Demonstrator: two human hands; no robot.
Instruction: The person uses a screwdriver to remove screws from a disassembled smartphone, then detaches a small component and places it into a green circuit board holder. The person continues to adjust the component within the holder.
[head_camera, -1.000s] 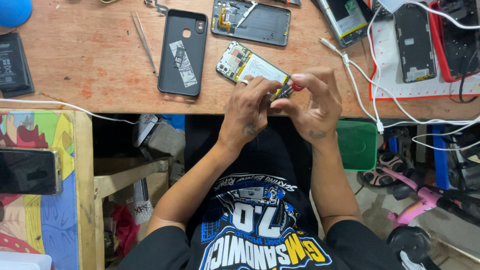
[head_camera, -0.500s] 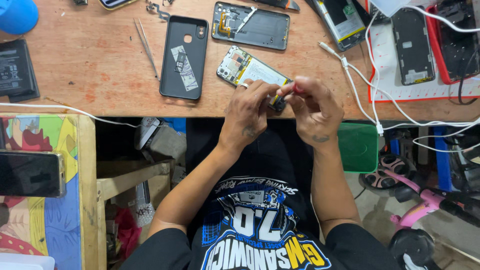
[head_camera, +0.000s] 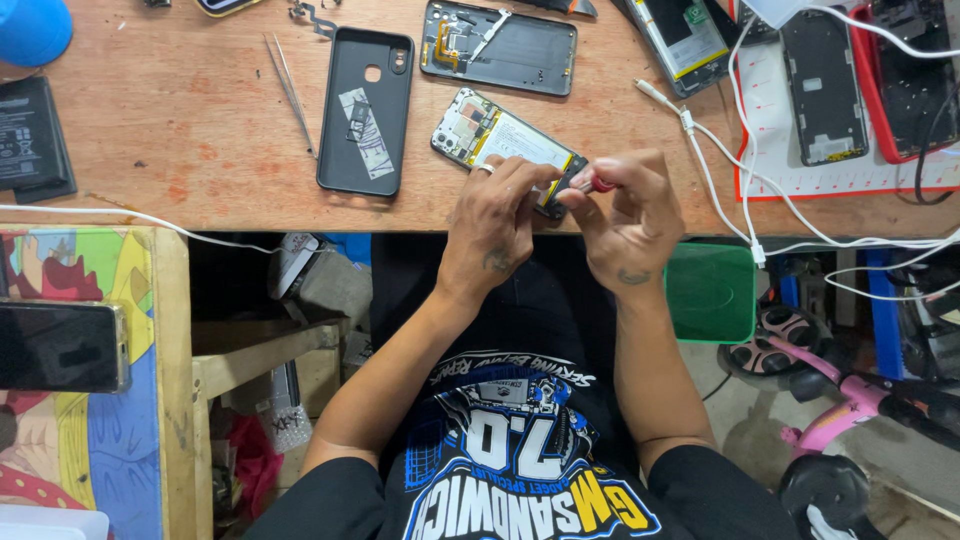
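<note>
An opened phone (head_camera: 500, 140) with its battery and circuit board showing lies at the near edge of the wooden workbench (head_camera: 180, 140). My left hand (head_camera: 497, 215) presses on the phone's lower end and steadies it. My right hand (head_camera: 625, 215) pinches a small red-handled screwdriver (head_camera: 598, 183) whose tip meets the same end of the phone. Both hands touch each other over the bench edge.
A black phone case (head_camera: 365, 110), metal tweezers (head_camera: 290, 90) and a grey back cover (head_camera: 500, 45) lie farther back. More opened phones (head_camera: 825, 85) rest on a white mat at right. White cables (head_camera: 720, 170) cross the bench. A phone (head_camera: 60, 345) sits on a colourful board at left.
My hands stay on the phone's lower end, with the fingers shifting slightly around the screwdriver. The view has slid a little, so the bench appears lower in the frame.
</note>
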